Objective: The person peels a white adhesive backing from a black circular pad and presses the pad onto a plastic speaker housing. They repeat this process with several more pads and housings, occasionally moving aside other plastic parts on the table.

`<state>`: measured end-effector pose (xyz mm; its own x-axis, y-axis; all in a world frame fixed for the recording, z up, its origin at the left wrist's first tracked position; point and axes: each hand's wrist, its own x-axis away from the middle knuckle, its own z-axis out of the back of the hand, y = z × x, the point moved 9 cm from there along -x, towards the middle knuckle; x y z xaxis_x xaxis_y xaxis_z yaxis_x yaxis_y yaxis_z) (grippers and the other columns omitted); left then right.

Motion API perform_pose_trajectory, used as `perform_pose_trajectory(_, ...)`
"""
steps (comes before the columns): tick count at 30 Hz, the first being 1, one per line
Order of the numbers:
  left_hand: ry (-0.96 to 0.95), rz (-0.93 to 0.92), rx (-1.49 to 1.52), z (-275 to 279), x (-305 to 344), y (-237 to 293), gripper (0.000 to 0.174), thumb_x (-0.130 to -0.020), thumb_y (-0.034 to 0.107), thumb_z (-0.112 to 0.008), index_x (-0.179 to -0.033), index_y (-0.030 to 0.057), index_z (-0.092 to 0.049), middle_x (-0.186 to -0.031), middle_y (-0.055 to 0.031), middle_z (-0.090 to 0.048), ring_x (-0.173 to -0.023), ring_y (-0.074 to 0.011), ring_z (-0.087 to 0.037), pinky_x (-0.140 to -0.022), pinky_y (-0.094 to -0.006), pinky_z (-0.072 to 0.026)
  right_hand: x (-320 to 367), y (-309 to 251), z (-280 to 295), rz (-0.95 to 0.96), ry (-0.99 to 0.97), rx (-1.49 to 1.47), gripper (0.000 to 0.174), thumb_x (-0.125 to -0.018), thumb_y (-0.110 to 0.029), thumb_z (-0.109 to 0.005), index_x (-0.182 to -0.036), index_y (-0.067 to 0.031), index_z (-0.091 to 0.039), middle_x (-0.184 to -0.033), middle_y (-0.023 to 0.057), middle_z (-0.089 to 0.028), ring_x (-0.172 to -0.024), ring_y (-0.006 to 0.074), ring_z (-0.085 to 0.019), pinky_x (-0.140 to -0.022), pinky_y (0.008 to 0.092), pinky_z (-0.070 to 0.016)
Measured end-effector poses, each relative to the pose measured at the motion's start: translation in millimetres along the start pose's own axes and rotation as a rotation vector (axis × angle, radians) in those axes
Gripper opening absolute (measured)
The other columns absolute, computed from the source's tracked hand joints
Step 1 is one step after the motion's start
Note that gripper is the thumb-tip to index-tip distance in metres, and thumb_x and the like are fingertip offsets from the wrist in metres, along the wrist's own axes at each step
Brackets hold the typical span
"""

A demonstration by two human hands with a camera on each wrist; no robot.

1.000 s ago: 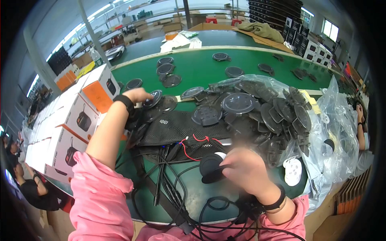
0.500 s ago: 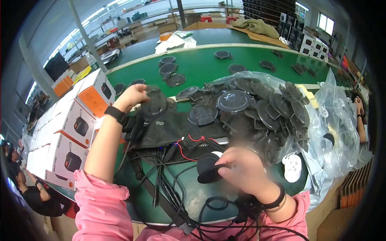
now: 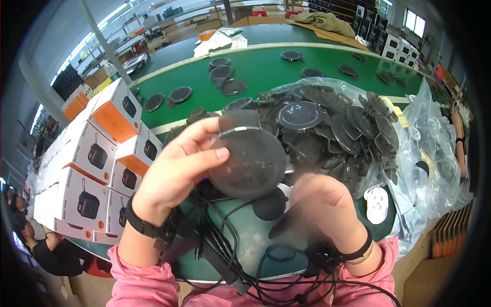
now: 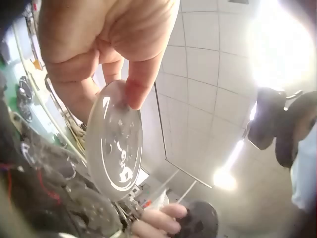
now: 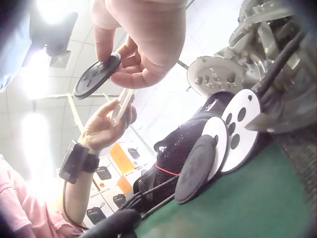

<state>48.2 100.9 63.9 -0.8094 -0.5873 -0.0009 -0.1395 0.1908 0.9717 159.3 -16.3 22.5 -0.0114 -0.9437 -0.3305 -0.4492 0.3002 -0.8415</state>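
Note:
My left hand point(image 3: 179, 166) pinches a round, smoky translucent plastic cover point(image 3: 250, 163) by its tabbed end, thumb on the near face. The cover hangs over the cables and the black mesh bag. In the left wrist view the cover point(image 4: 116, 144) appears nearly edge-on. My right hand point(image 3: 327, 204) is to the right and pinches a thin black round pad point(image 5: 96, 77) by its edge. Below it, another black pad point(image 5: 197, 168) leans against white discs with dark holes point(image 5: 242, 131) on the green tabletop.
A heap of smoky plastic covers point(image 3: 353, 138) lies at right centre beside clear plastic bags point(image 3: 429, 169). Printed speaker boxes point(image 3: 84, 197) are stacked at left. Black cables point(image 3: 220, 240) loop across the front. More covers point(image 3: 180, 94) sit on the green surface behind.
My left hand has taken a plastic cover from the far left and brought it toward the middle, nearer me. My right hand has lifted slightly away from the pads, still pinching its black pad.

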Motion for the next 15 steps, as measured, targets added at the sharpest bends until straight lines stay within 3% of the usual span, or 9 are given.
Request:
perform_pose_trajectory(2, -0.006, 0.059, 0.017, -6.8, 5.3, -14.1, 0.046, -0.078, 0.014, -0.060, -0.119, 0.0035, -0.043, -0.111, -0.0069, -0.053, -0.098, -0.0167, -0.054, -0.083, -0.0310, -0.0441, -0.8, -3.4, -0.4, 0.035, -0.009, 0.038, 0.019, -0.080, 0.006, -0.052, -0.098, 0.0033, -0.054, -0.095, 0.0071, -0.053, -0.089, 0.0139, -0.052, -0.078, 0.0262, -0.0411)
perform_pose_trajectory(6, 0.011, 0.093, 0.122, -13.7, 10.2, -32.8, 0.045, -0.079, 0.011, -0.057, -0.120, 0.0033, -0.041, -0.111, -0.0084, -0.053, -0.098, -0.0179, -0.054, -0.083, -0.0315, -0.0445, -1.1, -4.8, 1.7, 0.045, 0.009, 0.037, 0.016, -0.079, 0.004, -0.053, -0.095, 0.0033, -0.056, -0.093, 0.0079, -0.053, -0.086, 0.0145, -0.051, -0.075, 0.0256, -0.0406)
perform_pose_trajectory(8, 0.063, 0.027, 0.173, -10.0, 11.7, -33.2, 0.044, -0.078, 0.007, -0.056, -0.119, 0.0037, -0.041, -0.112, -0.0086, -0.052, -0.099, -0.0182, -0.054, -0.084, -0.0318, -0.0443, -0.6, -4.2, 3.5, 0.045, 0.011, 0.055, 0.016, -0.079, 0.004, -0.054, -0.095, 0.0032, -0.056, -0.093, 0.0080, -0.053, -0.085, 0.0144, -0.052, -0.074, 0.0250, -0.0404)
perform_pose_trajectory(11, 0.159, 0.008, 0.330, -2.5, 14.1, -44.4, 0.038, -0.078, 0.000, -0.055, -0.114, 0.0025, -0.043, -0.106, -0.0080, -0.056, -0.091, -0.0135, -0.056, -0.081, -0.0271, -0.0446, -0.6, -1.3, 10.2, 0.052, 0.041, 0.011, 0.016, -0.078, 0.001, -0.055, -0.094, 0.0018, -0.056, -0.099, 0.0091, -0.051, -0.088, 0.0146, -0.050, -0.076, 0.0258, -0.0391)
perform_pose_trajectory(15, 0.209, -0.050, 0.375, 5.9, 10.5, -52.5, 0.038, -0.077, -0.001, -0.057, -0.112, 0.0037, -0.043, -0.103, -0.0064, -0.056, -0.086, -0.0130, -0.056, -0.077, -0.0273, -0.0453, -4.3, -2.1, 12.1, 0.128, 0.133, 0.090, 0.014, -0.079, -0.002, -0.055, -0.092, -0.0006, -0.057, -0.106, 0.0089, -0.045, -0.098, 0.0166, -0.046, -0.083, 0.0287, -0.0353)
